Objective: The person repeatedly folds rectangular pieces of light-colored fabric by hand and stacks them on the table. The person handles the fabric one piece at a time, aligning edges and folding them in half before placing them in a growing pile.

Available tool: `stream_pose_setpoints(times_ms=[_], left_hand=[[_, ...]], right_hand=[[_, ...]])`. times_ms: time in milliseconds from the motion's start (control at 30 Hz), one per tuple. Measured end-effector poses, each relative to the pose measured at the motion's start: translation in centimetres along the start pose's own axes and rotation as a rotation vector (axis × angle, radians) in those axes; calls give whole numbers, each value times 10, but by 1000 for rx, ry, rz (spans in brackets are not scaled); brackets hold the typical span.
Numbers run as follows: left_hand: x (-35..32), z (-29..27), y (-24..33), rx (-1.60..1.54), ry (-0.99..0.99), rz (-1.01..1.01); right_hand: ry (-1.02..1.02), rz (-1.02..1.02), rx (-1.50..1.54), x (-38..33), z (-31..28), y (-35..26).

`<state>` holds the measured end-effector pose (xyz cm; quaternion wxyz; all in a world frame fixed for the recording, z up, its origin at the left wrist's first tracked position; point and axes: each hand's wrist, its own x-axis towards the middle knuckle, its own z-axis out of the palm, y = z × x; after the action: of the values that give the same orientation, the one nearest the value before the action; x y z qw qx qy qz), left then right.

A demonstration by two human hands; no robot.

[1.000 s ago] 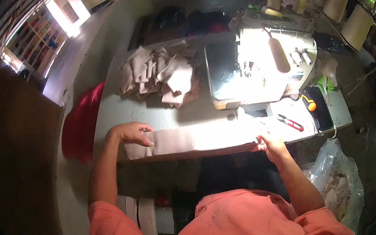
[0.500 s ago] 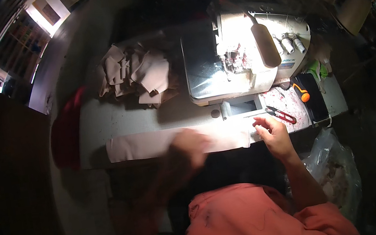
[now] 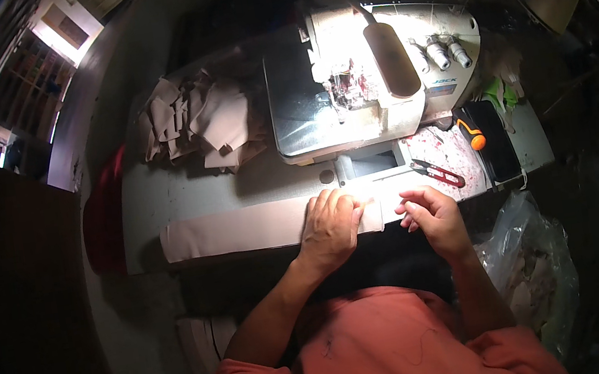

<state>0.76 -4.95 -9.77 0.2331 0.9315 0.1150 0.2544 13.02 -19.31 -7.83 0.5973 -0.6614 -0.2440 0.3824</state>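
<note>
A long pale pink strip of cloth (image 3: 236, 230) lies flat along the table's front edge. My left hand (image 3: 329, 225) rests palm down on it near its right end, fingers laid on the cloth rather than gripping. Just beyond that end, my right hand (image 3: 436, 219) hovers with loosely bent fingers and a gap to the cloth; nothing shows in it. Behind the strip stands a white sewing machine (image 3: 411, 104), its lamp lighting the needle area. Red-handled thread snips (image 3: 438, 173) lie on the table to the right.
Several cut pale cloth pieces (image 3: 220, 121) are heaped at the back left. A black case (image 3: 491, 139) with an orange-handled tool (image 3: 476, 137) lies at the right. Below the right table edge hangs a clear plastic bag (image 3: 531, 261) with scraps. Something red (image 3: 105, 224) sits by the left edge.
My left hand has moved right along the strip and come to rest near its right end; it was blurred before. My right hand has barely moved. The view has shifted slightly.
</note>
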Motion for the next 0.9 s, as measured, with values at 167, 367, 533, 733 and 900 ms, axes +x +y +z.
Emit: stream_pose_setpoints(times_ms=[167,367,533,733,900], left_hand=[[-1,3,-2,-27,53,20],[-10,-12,-1,-161,196,-38],[-40,-67,4,-162,230,-272],[-58,-71,4,-1738,240,-528],[-80,-122,-74,-1683,1213,-460]], right_hand=[[-130,177,-54,16,16,-14],[-168,102,-73,26,32,-14],[-148,124,-52,23,24,-13],[-127,-164,-86,8,70,-75],[-161,-89,152,11,49,-67]])
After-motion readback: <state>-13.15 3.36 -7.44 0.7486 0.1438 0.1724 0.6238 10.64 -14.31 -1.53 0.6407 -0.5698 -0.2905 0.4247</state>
